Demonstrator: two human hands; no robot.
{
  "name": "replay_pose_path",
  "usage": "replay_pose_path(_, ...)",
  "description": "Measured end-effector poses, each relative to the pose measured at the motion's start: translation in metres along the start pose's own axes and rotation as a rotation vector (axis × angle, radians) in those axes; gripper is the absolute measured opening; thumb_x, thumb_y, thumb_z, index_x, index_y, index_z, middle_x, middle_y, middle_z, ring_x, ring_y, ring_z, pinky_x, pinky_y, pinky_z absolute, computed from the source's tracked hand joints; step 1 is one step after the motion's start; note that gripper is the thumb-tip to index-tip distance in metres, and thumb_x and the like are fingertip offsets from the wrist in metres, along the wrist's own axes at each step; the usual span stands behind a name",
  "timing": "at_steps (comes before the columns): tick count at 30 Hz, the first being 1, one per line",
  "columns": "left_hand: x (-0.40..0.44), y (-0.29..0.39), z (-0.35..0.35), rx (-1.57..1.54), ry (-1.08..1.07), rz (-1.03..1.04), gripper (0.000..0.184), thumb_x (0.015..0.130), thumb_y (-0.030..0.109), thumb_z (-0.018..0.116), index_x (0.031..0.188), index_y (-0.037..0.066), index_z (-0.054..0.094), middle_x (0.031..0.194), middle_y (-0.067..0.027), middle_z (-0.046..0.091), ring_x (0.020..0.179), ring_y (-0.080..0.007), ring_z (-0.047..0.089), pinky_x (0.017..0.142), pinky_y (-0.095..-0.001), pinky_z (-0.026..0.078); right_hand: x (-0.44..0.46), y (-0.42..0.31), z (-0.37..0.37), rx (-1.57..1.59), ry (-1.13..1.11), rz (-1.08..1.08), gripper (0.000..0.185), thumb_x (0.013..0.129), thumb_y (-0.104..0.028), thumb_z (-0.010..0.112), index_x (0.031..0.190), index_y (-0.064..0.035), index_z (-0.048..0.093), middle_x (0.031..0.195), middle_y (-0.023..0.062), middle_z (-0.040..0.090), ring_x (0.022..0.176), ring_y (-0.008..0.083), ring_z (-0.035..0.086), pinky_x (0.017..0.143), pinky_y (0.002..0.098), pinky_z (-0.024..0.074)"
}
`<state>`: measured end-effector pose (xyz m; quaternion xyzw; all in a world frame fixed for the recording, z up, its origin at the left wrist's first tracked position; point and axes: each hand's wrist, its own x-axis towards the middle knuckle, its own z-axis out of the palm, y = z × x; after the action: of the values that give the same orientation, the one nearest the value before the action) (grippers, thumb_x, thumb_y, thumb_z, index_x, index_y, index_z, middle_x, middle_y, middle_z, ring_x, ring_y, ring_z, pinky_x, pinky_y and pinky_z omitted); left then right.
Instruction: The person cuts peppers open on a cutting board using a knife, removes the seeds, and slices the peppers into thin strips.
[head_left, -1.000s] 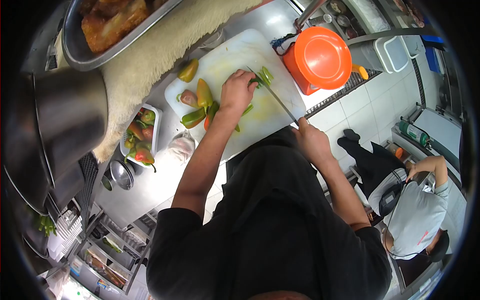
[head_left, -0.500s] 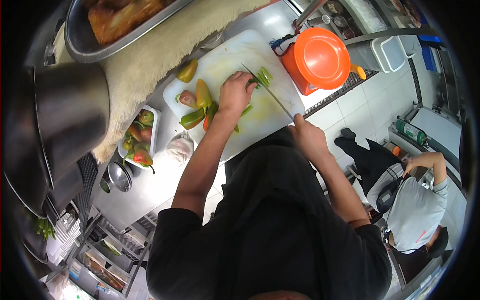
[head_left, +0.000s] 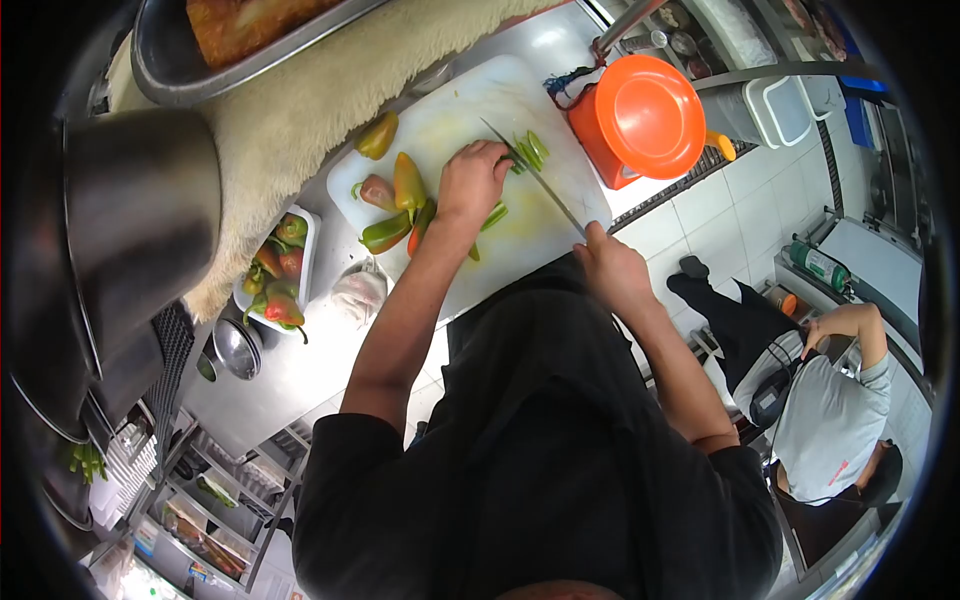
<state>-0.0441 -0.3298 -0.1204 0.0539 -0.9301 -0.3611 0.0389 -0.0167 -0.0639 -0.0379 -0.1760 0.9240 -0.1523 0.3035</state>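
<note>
On a white cutting board (head_left: 480, 90), my left hand (head_left: 473, 182) presses down with curled fingers on a piece of green pepper (head_left: 518, 163), mostly hidden beneath them. My right hand (head_left: 613, 268) is closed round the handle of a long knife (head_left: 552, 195), whose blade lies across the board just beside my left fingertips. Thin green pepper strips (head_left: 536, 148) rest on the blade's far side. Another green piece (head_left: 495, 214) lies below my left hand. Several whole or halved peppers (head_left: 407, 186), green, yellowish and reddish, sit on the board's left part.
An orange container with a lid (head_left: 655, 115) stands right of the board. At left are a white tub of peppers (head_left: 312, 245), a knotted plastic bag (head_left: 360, 292), metal bowls (head_left: 238, 350) and a large pot (head_left: 150, 200). Another person (head_left: 825, 420) stands at right.
The knife has shifted slightly, and more cut strips appear beside its blade. My left hand keeps its place on the pepper. The whole view has moved a little.
</note>
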Motion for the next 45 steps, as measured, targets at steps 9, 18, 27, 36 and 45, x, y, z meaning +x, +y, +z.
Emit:
replay_pose_path(9, -0.003, 0.002, 0.000, 0.019, 0.017, 0.017, 0.018, 0.092, 0.012, 0.081, 0.107, 0.004, 0.077, 0.108, -0.0111, 0.078, 0.096, -0.0345, 0.075, 0.085, -0.0438, 0.060, 0.011, 0.013, 0.029, 0.046, 0.013, -0.013, 0.030, 0.107, -0.029, 0.064, 0.110, -0.0026, 0.050, 0.087, 0.0276, 0.073, 0.083, 0.0499, 0.072, 0.074, 0.0599, 0.0558)
replay_pose_path(18, -0.003, 0.001, 0.000, -0.032, 0.019, -0.019, 0.016, 0.091, 0.013, 0.081, 0.105, 0.006, 0.078, 0.107, -0.0104, 0.077, 0.098, -0.0350, 0.073, 0.087, -0.0450, 0.060, -0.012, 0.004, 0.000, 0.025, -0.072, 0.048, 0.031, 0.107, -0.030, 0.064, 0.109, -0.0024, 0.049, 0.087, 0.0275, 0.073, 0.083, 0.0504, 0.071, 0.074, 0.0600, 0.0552)
replay_pose_path(27, -0.004, 0.001, 0.001, 0.006, 0.049, 0.040, 0.012, 0.093, 0.010, 0.078, 0.105, 0.006, 0.077, 0.106, -0.0098, 0.078, 0.098, -0.0353, 0.073, 0.088, -0.0447, 0.060, 0.017, 0.011, 0.018, 0.044, 0.011, -0.054, 0.030, 0.108, -0.030, 0.063, 0.110, -0.0029, 0.052, 0.086, 0.0279, 0.073, 0.080, 0.0505, 0.072, 0.072, 0.0602, 0.0565)
replay_pose_path(36, -0.006, -0.003, 0.005, 0.045, 0.059, 0.055, 0.010, 0.095, 0.008, 0.075, 0.104, 0.007, 0.077, 0.107, -0.0091, 0.078, 0.099, -0.0351, 0.073, 0.088, -0.0455, 0.060, -0.009, 0.015, 0.014, 0.069, -0.040, 0.022, 0.029, 0.107, -0.029, 0.065, 0.110, -0.0043, 0.050, 0.084, 0.0266, 0.072, 0.083, 0.0508, 0.071, 0.072, 0.0603, 0.0548)
replay_pose_path(45, -0.007, -0.002, 0.005, 0.141, 0.027, 0.073, 0.008, 0.096, 0.010, 0.073, 0.103, 0.007, 0.076, 0.108, -0.0086, 0.077, 0.099, -0.0352, 0.073, 0.088, -0.0467, 0.060, -0.002, 0.014, 0.006, 0.056, 0.019, -0.047, 0.029, 0.107, -0.030, 0.065, 0.108, -0.0034, 0.053, 0.083, 0.0265, 0.073, 0.080, 0.0493, 0.072, 0.069, 0.0592, 0.0564)
